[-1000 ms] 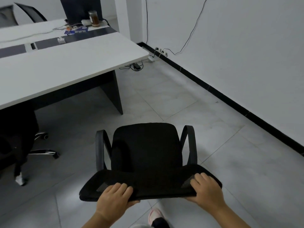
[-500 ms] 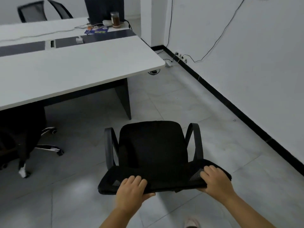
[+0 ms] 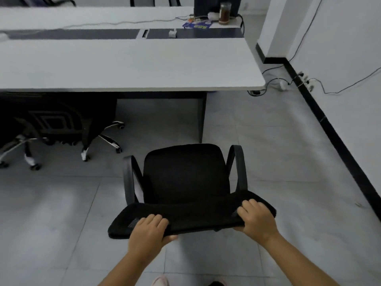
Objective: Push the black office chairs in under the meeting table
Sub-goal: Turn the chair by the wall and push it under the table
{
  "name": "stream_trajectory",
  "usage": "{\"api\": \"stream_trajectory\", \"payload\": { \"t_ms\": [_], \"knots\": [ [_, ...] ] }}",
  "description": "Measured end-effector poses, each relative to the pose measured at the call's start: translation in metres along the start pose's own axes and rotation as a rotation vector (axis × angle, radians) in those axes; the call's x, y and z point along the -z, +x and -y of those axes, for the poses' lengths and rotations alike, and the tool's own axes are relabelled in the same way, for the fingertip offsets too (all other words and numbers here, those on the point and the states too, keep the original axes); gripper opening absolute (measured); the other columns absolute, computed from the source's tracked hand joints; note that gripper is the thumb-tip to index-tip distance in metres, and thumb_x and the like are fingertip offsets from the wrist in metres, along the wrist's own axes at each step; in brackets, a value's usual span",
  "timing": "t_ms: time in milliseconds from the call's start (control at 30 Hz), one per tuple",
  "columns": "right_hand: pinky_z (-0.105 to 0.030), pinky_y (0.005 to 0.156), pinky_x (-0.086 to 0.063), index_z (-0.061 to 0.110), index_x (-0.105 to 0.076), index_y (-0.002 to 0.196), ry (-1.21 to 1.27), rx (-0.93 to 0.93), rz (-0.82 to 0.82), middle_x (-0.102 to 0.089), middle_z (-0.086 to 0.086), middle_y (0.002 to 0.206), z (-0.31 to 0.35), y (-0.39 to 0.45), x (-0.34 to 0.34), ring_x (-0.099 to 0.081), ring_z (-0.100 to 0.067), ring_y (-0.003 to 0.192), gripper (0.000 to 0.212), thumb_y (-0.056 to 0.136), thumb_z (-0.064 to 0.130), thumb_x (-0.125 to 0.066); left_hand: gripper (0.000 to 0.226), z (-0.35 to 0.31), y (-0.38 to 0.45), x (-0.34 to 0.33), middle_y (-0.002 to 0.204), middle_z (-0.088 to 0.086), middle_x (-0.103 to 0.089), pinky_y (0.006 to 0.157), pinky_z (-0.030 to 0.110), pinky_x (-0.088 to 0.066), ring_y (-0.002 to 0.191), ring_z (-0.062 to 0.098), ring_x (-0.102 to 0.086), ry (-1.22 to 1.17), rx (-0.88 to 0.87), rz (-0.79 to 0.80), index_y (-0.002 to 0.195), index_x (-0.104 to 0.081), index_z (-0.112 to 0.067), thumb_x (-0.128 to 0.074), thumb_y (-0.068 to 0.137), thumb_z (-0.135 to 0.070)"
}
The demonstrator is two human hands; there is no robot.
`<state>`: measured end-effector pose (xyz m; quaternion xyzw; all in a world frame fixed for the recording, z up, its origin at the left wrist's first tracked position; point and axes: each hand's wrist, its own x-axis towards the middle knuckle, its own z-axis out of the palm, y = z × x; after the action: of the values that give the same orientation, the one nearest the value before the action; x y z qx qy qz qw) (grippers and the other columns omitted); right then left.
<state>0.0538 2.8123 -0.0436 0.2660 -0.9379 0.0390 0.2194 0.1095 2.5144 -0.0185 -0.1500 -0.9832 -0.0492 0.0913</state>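
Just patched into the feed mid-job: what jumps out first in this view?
Front and centre, a black office chair stands on the grey floor, short of the white meeting table, its seat facing the table. Both hands hold the top of its backrest: the left hand and right hand each have a grip on the edge. To the left, other black chairs already sit under the table.

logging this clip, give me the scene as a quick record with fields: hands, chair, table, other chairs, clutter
left hand: left hand grips the backrest top edge
right hand: right hand grips the same edge
held chair: black office chair faces the table, not yet under it
table: white meeting table, dark leg panel ahead of the chair
other chairs: black chairs tucked under at left
clutter: jar and cables at the far end
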Motion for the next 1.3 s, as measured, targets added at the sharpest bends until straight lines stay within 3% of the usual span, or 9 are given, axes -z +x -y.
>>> {"api": "stream_trajectory", "payload": {
  "t_ms": [300, 433, 600, 700, 833, 967, 1167, 1233, 1300],
  "knots": [
    [-0.026, 0.055, -0.02, 0.014, -0.048, 0.058, 0.127, 0.136, -0.023, -0.05, -0.001, 0.052, -0.004, 0.073, -0.034, -0.027, -0.015, 0.062, 0.039, 0.065, 0.053, -0.05, 0.04, 0.021, 0.004, 0.002, 0.056, -0.005, -0.062, 0.044, 0.014, -0.045, 0.046, 0.012, -0.058, 0.06, 0.096, -0.11, 0.079, -0.041, -0.021, -0.016, 0.095, -0.048],
    [-0.026, 0.055, -0.018, 0.018, -0.034, 0.068, 0.13, 0.136, -0.019, -0.048, 0.0, 0.052, 0.018, 0.092, -0.049, -0.026, -0.015, 0.061, 0.038, 0.064, 0.054, -0.049, 0.028, 0.062, 0.008, 0.005, 0.055, -0.007, -0.062, 0.045, 0.013, -0.045, 0.047, 0.009, -0.056, 0.119, 0.059, -0.105, 0.078, -0.039, -0.023, -0.038, 0.08, -0.051],
    [-0.021, 0.05, -0.025, 0.015, -0.049, 0.054, 0.099, 0.085, 0.022, -0.047, 0.001, 0.051, 0.049, 0.131, -0.068, -0.039, -0.016, 0.052, 0.041, 0.064, 0.054, -0.057, 0.043, 0.124, 0.025, 0.0, 0.052, -0.007, -0.057, 0.043, 0.016, -0.041, 0.044, 0.01, -0.054, 0.123, 0.039, -0.185, 0.071, -0.04, -0.023, -0.017, 0.094, -0.051],
    [-0.023, 0.053, -0.022, 0.014, -0.051, 0.051, 0.071, 0.047, 0.068, -0.048, 0.001, 0.05, 0.071, 0.166, -0.077, -0.039, -0.016, 0.052, 0.049, 0.038, 0.048, -0.084, 0.041, 0.169, 0.043, 0.0, 0.052, -0.007, -0.056, 0.049, 0.014, -0.036, 0.045, 0.01, -0.053, 0.122, 0.008, -0.195, 0.072, -0.035, -0.023, -0.014, 0.094, -0.051],
    [-0.026, 0.055, -0.016, 0.014, -0.047, 0.054, 0.096, -0.013, 0.077, -0.047, 0.0, 0.049, 0.099, 0.205, -0.095, -0.025, -0.014, 0.06, 0.057, 0.026, 0.041, -0.089, 0.037, 0.23, 0.067, -0.003, 0.053, -0.008, -0.056, 0.043, 0.015, -0.041, 0.048, 0.009, -0.051, 0.11, -0.057, -0.194, 0.073, -0.035, -0.023, -0.023, 0.092, -0.053],
    [-0.02, 0.053, -0.02, 0.013, -0.05, 0.051, 0.064, -0.073, 0.126, -0.047, 0.0, 0.048, 0.124, 0.239, -0.105, -0.038, -0.017, 0.052, 0.058, 0.019, 0.039, -0.09, 0.039, 0.284, 0.092, -0.006, 0.055, -0.008, -0.057, 0.044, 0.014, -0.042, 0.047, 0.009, -0.053, 0.085, -0.125, -0.178, 0.073, -0.037, -0.023, -0.025, 0.089, -0.056],
    [-0.021, 0.045, -0.025, 0.013, -0.051, 0.048, -0.028, -0.071, 0.092, -0.047, 0.0, 0.048, 0.137, 0.287, -0.13, -0.043, -0.018, 0.046, 0.046, 0.045, 0.045, -0.084, 0.035, 0.344, 0.134, -0.011, 0.055, -0.008, -0.058, 0.045, 0.015, -0.042, 0.048, 0.01, -0.053, 0.087, -0.199, -0.203, 0.074, -0.036, -0.023, -0.048, 0.069, -0.056],
    [-0.021, 0.047, -0.023, 0.014, -0.049, 0.047, -0.043, -0.087, 0.01, -0.045, 0.0, 0.047, 0.138, 0.304, -0.139, -0.043, -0.017, 0.042, 0.05, 0.078, 0.053, -0.054, 0.05, 0.36, 0.153, -0.013, 0.055, -0.007, -0.058, 0.045, 0.017, -0.043, 0.048, 0.011, -0.054, 0.114, -0.215, -0.185, 0.073, -0.039, -0.022, -0.071, 0.055, -0.055],
    [-0.023, 0.051, -0.018, 0.014, -0.048, 0.047, -0.06, -0.115, -0.007, -0.045, 0.0, 0.046, 0.135, 0.322, -0.147, -0.041, -0.017, 0.044, 0.052, 0.077, 0.056, -0.041, 0.063, 0.373, 0.174, -0.017, 0.054, -0.005, -0.056, 0.045, 0.02, -0.04, 0.048, 0.013, -0.052, 0.142, -0.195, -0.177, 0.073, -0.039, -0.021, -0.082, 0.04, -0.053]
  ]
}}
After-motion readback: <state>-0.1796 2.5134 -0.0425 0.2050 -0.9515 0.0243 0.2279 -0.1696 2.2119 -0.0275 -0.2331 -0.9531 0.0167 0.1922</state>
